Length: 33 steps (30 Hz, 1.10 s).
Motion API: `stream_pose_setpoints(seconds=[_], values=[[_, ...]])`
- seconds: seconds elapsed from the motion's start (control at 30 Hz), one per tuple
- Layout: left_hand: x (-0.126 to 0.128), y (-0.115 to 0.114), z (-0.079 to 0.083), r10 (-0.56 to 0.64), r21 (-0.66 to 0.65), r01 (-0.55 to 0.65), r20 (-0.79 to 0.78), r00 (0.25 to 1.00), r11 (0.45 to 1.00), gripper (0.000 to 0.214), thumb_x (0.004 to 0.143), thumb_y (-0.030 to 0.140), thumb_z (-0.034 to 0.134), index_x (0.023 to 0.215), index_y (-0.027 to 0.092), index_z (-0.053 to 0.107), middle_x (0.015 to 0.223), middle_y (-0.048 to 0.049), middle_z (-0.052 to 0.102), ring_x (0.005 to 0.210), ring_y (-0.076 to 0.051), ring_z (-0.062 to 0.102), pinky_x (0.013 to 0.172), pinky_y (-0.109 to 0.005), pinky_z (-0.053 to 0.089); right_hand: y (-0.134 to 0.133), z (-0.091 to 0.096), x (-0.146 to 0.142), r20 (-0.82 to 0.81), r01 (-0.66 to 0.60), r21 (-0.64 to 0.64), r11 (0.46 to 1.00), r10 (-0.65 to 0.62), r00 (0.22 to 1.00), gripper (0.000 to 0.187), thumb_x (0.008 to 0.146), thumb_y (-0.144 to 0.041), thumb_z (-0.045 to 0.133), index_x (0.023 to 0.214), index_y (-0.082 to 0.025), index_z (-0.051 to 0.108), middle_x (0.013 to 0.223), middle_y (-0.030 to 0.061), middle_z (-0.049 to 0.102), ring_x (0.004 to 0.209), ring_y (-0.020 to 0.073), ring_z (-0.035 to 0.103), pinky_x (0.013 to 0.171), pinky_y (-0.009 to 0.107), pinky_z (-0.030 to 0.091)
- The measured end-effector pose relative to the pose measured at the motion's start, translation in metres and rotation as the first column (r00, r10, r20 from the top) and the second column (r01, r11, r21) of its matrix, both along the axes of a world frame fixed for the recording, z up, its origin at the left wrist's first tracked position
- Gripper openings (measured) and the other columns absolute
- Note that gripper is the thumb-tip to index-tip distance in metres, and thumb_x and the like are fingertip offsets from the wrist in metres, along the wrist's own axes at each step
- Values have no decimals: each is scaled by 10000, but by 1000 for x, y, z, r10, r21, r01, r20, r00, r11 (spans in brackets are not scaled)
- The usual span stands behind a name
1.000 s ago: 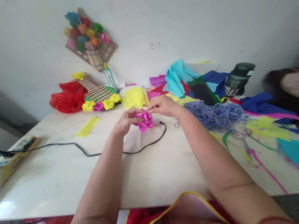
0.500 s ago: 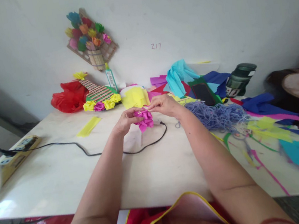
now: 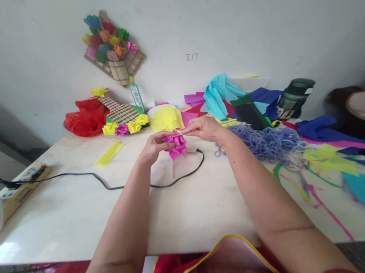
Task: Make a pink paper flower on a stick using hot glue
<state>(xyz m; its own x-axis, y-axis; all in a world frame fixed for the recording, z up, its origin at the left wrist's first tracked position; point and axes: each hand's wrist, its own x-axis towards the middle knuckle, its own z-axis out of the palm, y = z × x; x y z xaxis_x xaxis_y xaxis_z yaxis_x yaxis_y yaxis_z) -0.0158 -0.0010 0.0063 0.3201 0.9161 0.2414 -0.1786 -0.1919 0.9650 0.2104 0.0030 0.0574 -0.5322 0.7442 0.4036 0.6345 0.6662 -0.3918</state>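
Observation:
My left hand [image 3: 154,148] is closed round a magenta crepe-paper flower [image 3: 177,146], its thumb and fingers pinching the petals from the left. Just right of the flower, my right hand [image 3: 204,128] has its fingers drawn together, their tips at the flower's upper edge. A thin pale stick [image 3: 229,121] shows behind that hand and seems to run through its grip; the fingers cover its middle. Both hands are above the white table [image 3: 194,213].
A paper-decorated guitar [image 3: 122,114], glue bottle [image 3: 136,96] and red plastic bag [image 3: 85,118] stand behind left. A black cable [image 3: 107,184] crosses beneath the hands from a power strip [image 3: 18,194]. Tangled blue string [image 3: 266,141], a phone [image 3: 249,116] and a dark bottle [image 3: 294,98] are right.
My right hand has shifted slightly and its fingers lie straighter beside the flower. The left hand keeps its hold on the flower, almost unmoved.

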Motion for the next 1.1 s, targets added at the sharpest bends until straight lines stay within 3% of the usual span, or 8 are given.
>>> stream_pose_setpoints(seconds=[0.43, 0.8, 1.1], values=[[0, -2, 2, 0, -1, 0, 19, 1000, 1000, 401, 495, 157, 841, 891, 173, 778, 805, -25, 738, 644, -103, 626, 634, -218, 496, 1, 4, 3, -83, 44, -26, 999, -46, 995, 125, 786, -201, 709, 848, -231, 813, 763, 21, 740, 696, 133, 614, 630, 254, 380], [0, -2, 1, -3, 55, 6, -54, 999, 998, 419, 526, 224, 878, 926, 165, 773, 905, -75, 759, 771, -179, 685, 692, -270, 525, -7, 12, 1, 111, 130, 79, 988, -138, 984, 153, 802, -214, 679, 855, -258, 816, 821, 20, 753, 793, 166, 631, 620, 272, 340], [2, 1, -3, 2, 88, 1, -36, 999, 996, 455, 503, 262, 913, 925, 170, 773, 927, -84, 764, 754, -169, 690, 666, -255, 534, -24, 27, -6, 309, 192, 120, 974, -221, 925, 228, 874, -242, 596, 967, -250, 804, 957, 36, 764, 901, 189, 648, 663, 277, 372]])
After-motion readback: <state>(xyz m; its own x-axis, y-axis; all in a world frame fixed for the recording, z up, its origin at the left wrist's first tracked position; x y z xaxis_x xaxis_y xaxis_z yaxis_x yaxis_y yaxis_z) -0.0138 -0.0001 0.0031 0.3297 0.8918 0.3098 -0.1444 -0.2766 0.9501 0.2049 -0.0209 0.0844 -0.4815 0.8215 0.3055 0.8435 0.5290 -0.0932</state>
